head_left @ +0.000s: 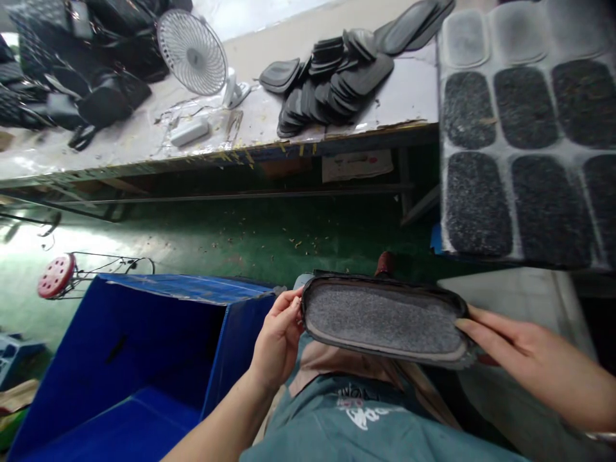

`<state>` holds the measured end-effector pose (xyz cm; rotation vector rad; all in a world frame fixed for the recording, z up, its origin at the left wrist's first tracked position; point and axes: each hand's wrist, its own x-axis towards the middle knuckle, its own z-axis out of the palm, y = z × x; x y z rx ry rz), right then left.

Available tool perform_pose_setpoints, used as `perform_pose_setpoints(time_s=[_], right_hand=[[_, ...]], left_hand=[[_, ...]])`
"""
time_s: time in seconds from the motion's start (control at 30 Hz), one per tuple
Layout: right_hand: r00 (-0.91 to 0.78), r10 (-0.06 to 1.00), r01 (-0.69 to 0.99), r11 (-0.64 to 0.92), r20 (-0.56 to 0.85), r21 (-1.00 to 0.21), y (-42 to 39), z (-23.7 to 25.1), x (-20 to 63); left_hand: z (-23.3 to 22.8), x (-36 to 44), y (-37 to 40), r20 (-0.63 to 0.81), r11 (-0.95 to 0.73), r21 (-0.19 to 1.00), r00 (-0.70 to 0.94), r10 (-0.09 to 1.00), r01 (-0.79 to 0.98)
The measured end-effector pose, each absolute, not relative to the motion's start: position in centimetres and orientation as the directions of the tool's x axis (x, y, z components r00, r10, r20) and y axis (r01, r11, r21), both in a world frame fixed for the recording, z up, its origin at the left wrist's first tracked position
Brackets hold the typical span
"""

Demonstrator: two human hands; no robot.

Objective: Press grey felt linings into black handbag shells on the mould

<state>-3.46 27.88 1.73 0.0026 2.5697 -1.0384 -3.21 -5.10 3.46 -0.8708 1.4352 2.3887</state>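
An elongated oval grey panel with a black rim (385, 319) is held up in front of my body, its speckled, felt-like face toward me. My left hand (282, 330) pinches its left end, thumb near the rim. At the opposite end, my right hand (514, 346) grips the edge, with fingers on the face and the thumb side partly hidden. Just right of the panel stands a board (514, 144) bearing rows of dark oval pieces (481, 199) with whitish overspray around them.
A blue bin (158, 359) stands open at lower left. Along the workbench (231, 138) are stacked dark oval pieces (332, 83), a white fan (192, 54) and a pile of black bags (86, 70). A red-topped stool (56, 276) is on the green floor (240, 231).
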Motion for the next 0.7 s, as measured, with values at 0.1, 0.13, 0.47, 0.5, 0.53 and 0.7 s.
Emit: perform_pose_setpoints(time_s=[0.1, 0.13, 0.47, 0.5, 0.53, 0.7], right_hand=[[-0.919, -0.124, 0.177, 0.719, -0.374, -0.673, 27.9, 1.8, -3.6], [-0.921, -0.121, 0.179, 0.713, -0.371, -0.678, 27.9, 1.8, -3.6], [-0.921, -0.109, 0.181, 0.731, -0.375, -0.658, 27.3, 2.2, -3.4], [-0.928, -0.1, 0.174, 0.736, -0.36, -0.654, 27.1, 2.4, -3.4], [-0.937, -0.089, 0.165, 0.742, -0.338, -0.65, 26.8, 2.6, -3.4], [-0.967, -0.028, 0.151, 0.734, -0.251, -0.662, 25.0, 3.6, -2.9]], left_hand=[[3.4, -3.3, -5.2, -0.568, -0.451, 0.763, -0.813, -0.128, -0.463], [3.4, -3.3, -5.2, -0.563, -0.433, 0.774, -0.815, -0.136, -0.462], [3.0, -3.3, -4.8, -0.444, -0.21, 0.892, -0.864, -0.236, -0.401], [2.8, -3.2, -4.8, -0.427, -0.189, 0.901, -0.871, -0.243, -0.39], [2.6, -3.1, -4.8, -0.415, -0.173, 0.908, -0.875, -0.25, -0.381], [2.2, -2.6, -4.2, -0.379, -0.093, 0.924, -0.85, -0.366, -0.371]])
